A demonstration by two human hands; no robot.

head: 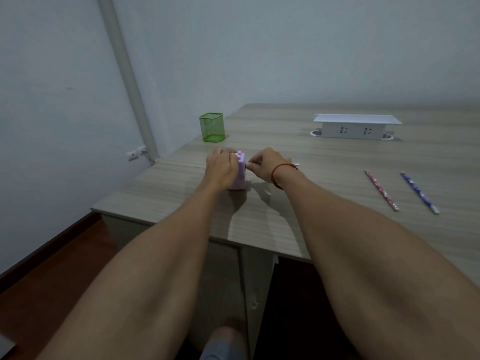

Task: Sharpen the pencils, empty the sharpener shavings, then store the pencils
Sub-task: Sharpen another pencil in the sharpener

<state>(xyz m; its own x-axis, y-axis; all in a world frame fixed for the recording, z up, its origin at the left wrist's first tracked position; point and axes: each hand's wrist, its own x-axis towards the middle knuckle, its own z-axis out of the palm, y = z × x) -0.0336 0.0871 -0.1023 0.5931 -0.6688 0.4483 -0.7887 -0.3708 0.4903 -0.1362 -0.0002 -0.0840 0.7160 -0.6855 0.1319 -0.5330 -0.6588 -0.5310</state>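
A pink-lilac sharpener (240, 178) stands on the wooden desk (324, 162) near its left edge. My left hand (222, 168) grips its left side and top. My right hand (267, 166) pinches a pencil pushed into the sharpener's right face; only the pencil's white end (296, 165) shows past my wrist. A pink patterned pencil (381, 190) and a blue patterned pencil (419, 192) lie apart on the desk to the right. A green mesh pencil holder (211, 126) stands behind the sharpener at the desk's left edge.
A white socket box (353, 129) with a raised lid sits at the back of the desk. The desk's left and front edges run close to the sharpener. A wall with a white pipe (124, 74) rises on the left, above a dark red floor.
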